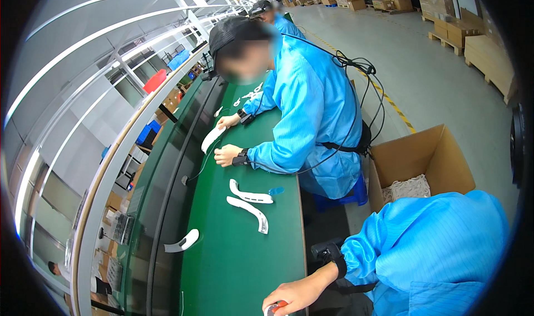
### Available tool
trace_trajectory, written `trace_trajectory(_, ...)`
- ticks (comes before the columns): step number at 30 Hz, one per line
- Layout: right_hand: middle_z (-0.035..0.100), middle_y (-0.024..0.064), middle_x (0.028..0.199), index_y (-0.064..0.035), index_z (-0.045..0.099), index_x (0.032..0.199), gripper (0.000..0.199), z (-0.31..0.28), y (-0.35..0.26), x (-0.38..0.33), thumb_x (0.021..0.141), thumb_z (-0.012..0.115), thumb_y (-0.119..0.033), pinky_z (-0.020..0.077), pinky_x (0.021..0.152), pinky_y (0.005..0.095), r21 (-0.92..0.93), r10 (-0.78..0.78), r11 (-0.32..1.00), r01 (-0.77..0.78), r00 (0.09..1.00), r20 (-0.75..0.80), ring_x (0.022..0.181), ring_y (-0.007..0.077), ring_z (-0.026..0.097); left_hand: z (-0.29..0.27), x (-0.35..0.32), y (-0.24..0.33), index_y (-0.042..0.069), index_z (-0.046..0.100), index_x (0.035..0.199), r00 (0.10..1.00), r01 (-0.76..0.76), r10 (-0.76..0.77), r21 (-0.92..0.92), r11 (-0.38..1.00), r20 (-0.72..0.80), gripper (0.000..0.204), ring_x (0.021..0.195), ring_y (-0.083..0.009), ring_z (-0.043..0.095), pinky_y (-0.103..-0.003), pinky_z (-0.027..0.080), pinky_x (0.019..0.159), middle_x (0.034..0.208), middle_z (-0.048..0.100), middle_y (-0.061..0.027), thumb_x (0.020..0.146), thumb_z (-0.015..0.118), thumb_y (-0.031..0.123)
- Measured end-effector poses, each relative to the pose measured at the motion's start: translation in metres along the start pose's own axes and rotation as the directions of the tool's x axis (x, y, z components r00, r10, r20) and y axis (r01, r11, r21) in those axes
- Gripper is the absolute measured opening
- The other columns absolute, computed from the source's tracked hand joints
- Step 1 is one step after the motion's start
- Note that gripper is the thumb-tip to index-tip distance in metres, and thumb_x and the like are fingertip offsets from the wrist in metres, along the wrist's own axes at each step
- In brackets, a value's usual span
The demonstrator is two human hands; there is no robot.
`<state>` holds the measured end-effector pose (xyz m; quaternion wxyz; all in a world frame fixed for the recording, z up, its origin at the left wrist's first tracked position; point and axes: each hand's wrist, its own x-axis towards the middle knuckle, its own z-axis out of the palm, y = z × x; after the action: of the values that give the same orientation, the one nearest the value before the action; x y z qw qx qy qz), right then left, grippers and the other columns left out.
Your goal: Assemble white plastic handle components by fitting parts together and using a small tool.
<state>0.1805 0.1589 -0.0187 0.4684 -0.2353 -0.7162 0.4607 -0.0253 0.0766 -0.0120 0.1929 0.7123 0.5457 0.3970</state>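
Note:
At the lower edge my right hand (295, 297) is closed around a small orange-red and whitish object (276, 307). The frame cuts this object off, and I cannot make out its kind. My left hand is not in view. Farther up the green belt lie two curved white plastic parts (250, 193), side by side, with a small blue translucent piece (276, 191) next to them. Another curved white and grey part (182, 242) rests at the belt's left side.
A co-worker in blue (311, 105) leans over the green belt (222, 271), one hand holding a white part (212, 139) with a thin wire. An open cardboard box (423, 155) with whitish contents stands right of the belt. A metal rail (111, 160) runs along the left.

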Motion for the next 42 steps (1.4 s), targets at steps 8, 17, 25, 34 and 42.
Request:
trace_trajectory(8,0.065,0.0162,0.088,-0.0001,0.058,0.109,0.03,-0.02,-0.026,0.006,0.09,0.056,-0.024,0.0497,0.072,0.0382,-0.229,0.019,0.974,-0.001,0.997,0.073,0.08,0.0293,0.063,-0.015,0.021,-0.003,0.0,0.06,0.093,0.993,-0.103,0.114,0.298,0.949,-0.019,0.018,0.08,-0.0386,0.058,-0.044,0.047,0.073,0.088,0.06,-0.0194,0.087,0.055,0.016)
trace_trajectory(17,0.06,0.0126,0.074,0.0015,0.058,0.102,0.027,-0.019,-0.004,0.032,0.09,0.056,-0.023,0.0469,0.063,0.0345,-0.217,0.078,0.975,-0.047,0.987,0.137,0.066,0.0242,0.058,-0.035,0.036,0.011,-0.002,0.056,0.114,0.957,-0.282,0.283,0.433,0.856,0.063,0.036,0.088,-0.0355,0.059,-0.042,0.047,0.08,0.104,0.06,-0.0214,0.084,0.066,0.015)
trace_trajectory(25,0.067,0.0113,0.075,-0.0025,0.057,0.095,0.014,-0.062,0.095,0.125,0.088,0.056,-0.015,0.0339,0.032,0.0232,0.571,0.555,0.709,-0.415,0.827,-0.088,0.042,0.0065,0.049,-0.051,-0.015,-0.025,-0.002,0.056,0.117,0.988,0.104,-0.044,0.423,0.9,-0.15,0.037,0.103,-0.037,0.055,-0.045,0.041,0.094,0.112,0.058,-0.0219,0.089,0.06,0.021)
trace_trajectory(34,0.067,0.0184,0.101,-0.0028,0.064,0.1,0.03,-0.143,0.173,0.214,0.074,0.06,-0.017,0.0504,0.085,0.0415,-0.351,0.329,0.744,-0.568,0.769,-0.548,0.098,0.0343,0.063,-0.031,-0.03,-0.074,0.002,0.061,0.108,0.991,-0.102,0.134,0.601,0.792,-0.008,0.031,0.101,-0.0382,0.054,-0.049,0.042,0.089,0.11,0.058,-0.0199,0.088,0.059,0.025)
trace_trajectory(42,0.063,0.025,0.099,-0.0027,0.061,0.1,0.026,-0.207,0.197,0.257,0.08,0.056,-0.019,0.0483,0.084,0.047,-0.492,0.247,0.563,-0.665,0.703,-0.667,0.097,0.0402,0.062,-0.033,-0.02,-0.086,0.003,0.063,0.105,0.997,-0.055,0.071,0.605,0.795,-0.003,0.029,0.096,-0.0385,0.055,-0.048,0.043,0.085,0.106,0.059,-0.0189,0.085,0.061,0.023)
